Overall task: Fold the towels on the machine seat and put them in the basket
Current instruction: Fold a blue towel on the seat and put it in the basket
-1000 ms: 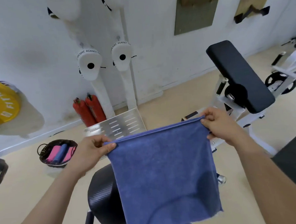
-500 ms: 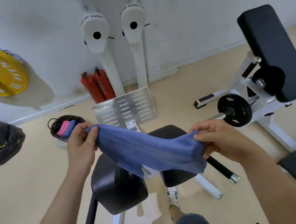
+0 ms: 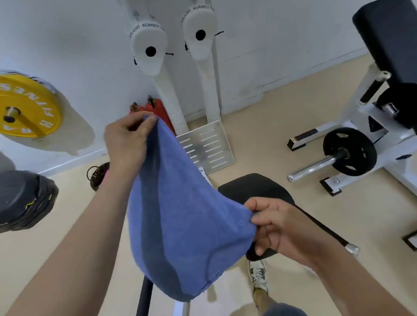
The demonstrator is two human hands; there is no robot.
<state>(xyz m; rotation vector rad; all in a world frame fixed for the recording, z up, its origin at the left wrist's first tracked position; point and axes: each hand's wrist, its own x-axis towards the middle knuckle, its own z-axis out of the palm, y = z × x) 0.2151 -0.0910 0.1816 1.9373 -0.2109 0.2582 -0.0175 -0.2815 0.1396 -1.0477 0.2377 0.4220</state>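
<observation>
Left hand and right hand pinch opposite blue towel edges above seat

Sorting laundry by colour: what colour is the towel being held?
Blue towel, plain, seen in the head view.

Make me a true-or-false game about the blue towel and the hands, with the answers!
1. The left hand and the right hand both hold the blue towel. True.
2. The basket stands on the floor. True.
3. The towel is inside the basket. False: it hangs in the air between the hands.
4. The person is barefoot. False: a white sneaker shows below the towel.
</observation>
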